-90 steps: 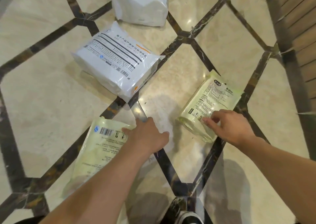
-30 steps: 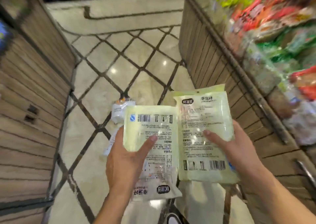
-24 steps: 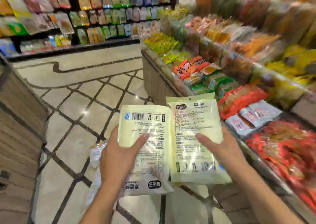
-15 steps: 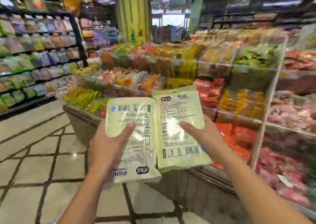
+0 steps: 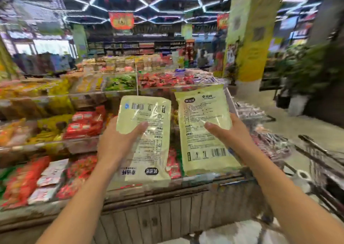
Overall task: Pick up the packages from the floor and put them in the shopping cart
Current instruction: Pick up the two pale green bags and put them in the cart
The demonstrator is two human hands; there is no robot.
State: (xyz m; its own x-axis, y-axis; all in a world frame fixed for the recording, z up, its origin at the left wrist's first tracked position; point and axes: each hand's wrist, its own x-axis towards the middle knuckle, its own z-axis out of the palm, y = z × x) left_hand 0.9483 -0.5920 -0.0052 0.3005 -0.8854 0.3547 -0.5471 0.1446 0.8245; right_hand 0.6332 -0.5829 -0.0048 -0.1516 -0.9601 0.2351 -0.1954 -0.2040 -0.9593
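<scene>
Along the left edge of the frame, a tiered snack display runs back into the shop, its clear-fronted bins filled with red, orange and yellow wrapped goods, blurred so that no label can be read. A wooden slatted base carries it at the lower middle of the frame.

Just left of centre, the left hand is raised in front of the display and grips the left package, a pale green-yellow flat pouch. The thumb lies across its printed face and the other fingers are hidden behind it. This pouch is held upside down: its barcode sits at the top edge and its dark logo at the bottom.

Just right of centre, the right hand holds the right package, a matching pouch held upright, logo at the top and barcode near the bottom. Here too the thumb presses the front while the fingers wrap behind. The two pouches hang side by side with a narrow gap between them, the right one a little higher in the frame.

At the lower right edge, the wire shopping cart shows only in part, well apart from both pouches. A yellow pillar rises in the upper right.
</scene>
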